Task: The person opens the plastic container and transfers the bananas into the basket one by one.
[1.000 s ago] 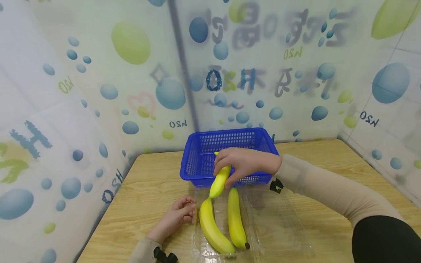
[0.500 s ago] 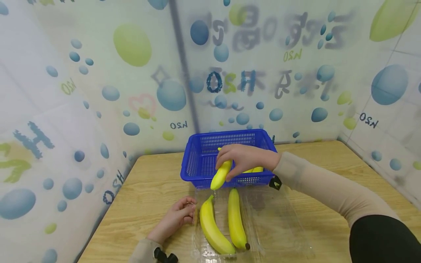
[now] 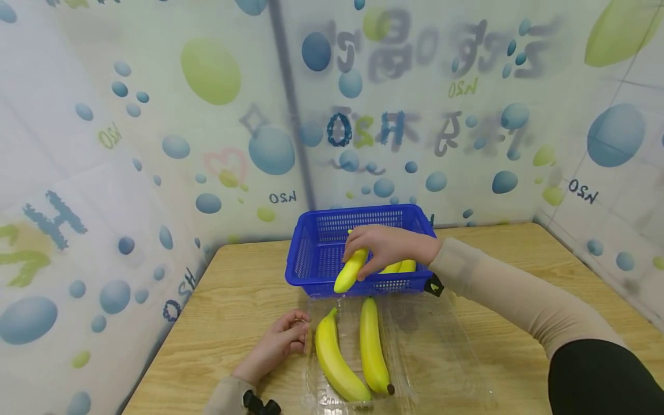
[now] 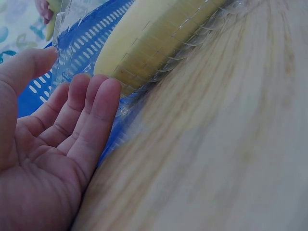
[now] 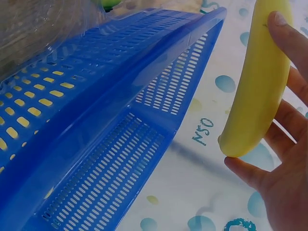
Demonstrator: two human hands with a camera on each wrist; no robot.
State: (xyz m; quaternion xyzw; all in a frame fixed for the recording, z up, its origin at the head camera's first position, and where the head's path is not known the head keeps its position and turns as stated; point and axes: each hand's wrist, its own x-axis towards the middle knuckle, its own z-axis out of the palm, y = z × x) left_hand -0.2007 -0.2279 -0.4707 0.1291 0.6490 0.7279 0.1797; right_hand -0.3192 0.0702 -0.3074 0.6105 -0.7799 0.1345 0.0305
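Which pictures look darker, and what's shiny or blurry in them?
Head view: the brightest, small glints on the clear plastic container; left wrist view: dimmer, white glints along that container's ridges, wooden table grain soft toward the lower right; right wrist view: also dim, held banana outlined fairly crisply.

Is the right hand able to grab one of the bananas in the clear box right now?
Probably not: the right hand holds another banana at the basket. It would likely have to let go first.

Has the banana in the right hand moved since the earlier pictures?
Yes: in the head view, the held banana has shifted upward and slightly rightward against the blue basket.
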